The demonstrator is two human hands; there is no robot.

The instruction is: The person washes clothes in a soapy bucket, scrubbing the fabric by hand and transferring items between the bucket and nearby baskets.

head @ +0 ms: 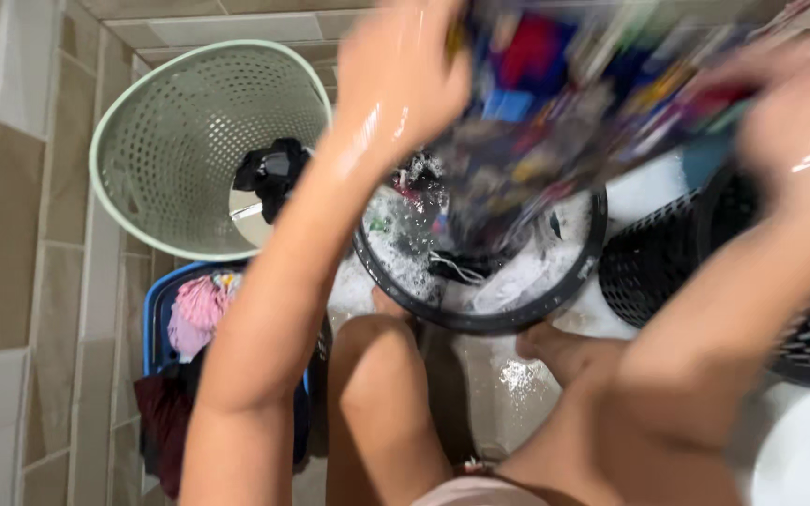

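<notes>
Both wet hands, left (pixel 396 80) and right (pixel 799 131), each grip a blurred multicoloured cloth (pixel 555 103) held above a black soapy basin (pixel 480 323), beside a green basket (pixel 189 141)

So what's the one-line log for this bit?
left hand: grips multicoloured cloth | right hand: grips it too | below: soapy black basin | blurred

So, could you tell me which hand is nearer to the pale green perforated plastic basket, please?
The left. The left hand holds the wet multicoloured cloth just right of the basket; the right hand is far across, beyond the black soapy basin.
</notes>
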